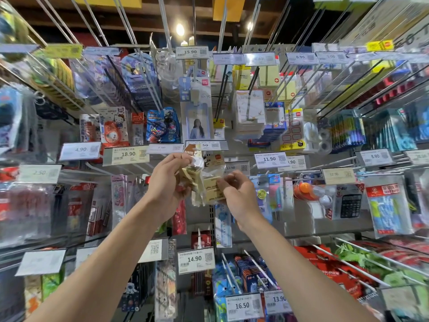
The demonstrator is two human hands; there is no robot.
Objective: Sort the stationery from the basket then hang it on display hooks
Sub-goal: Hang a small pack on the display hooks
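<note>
- Two bare arms reached up mid-scene. The left grip [167, 180] and right grip [239, 194] each pinched the clear packets [204, 182] of beige blocks held between them; how many packets could not be told.
- Just behind, the packets' tops overlapped one price tag [205, 145].
- To the right hung one calculator [348, 203].
- Farther up hung one blue card holder [197, 117], with yellow sticky-note packs [269, 76] to its right.

Clear packet [210, 184] between both hands

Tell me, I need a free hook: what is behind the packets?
A price tag shows above them, a blue ruler below. The packets, left hand and right hand cover any hook directly behind.
</note>
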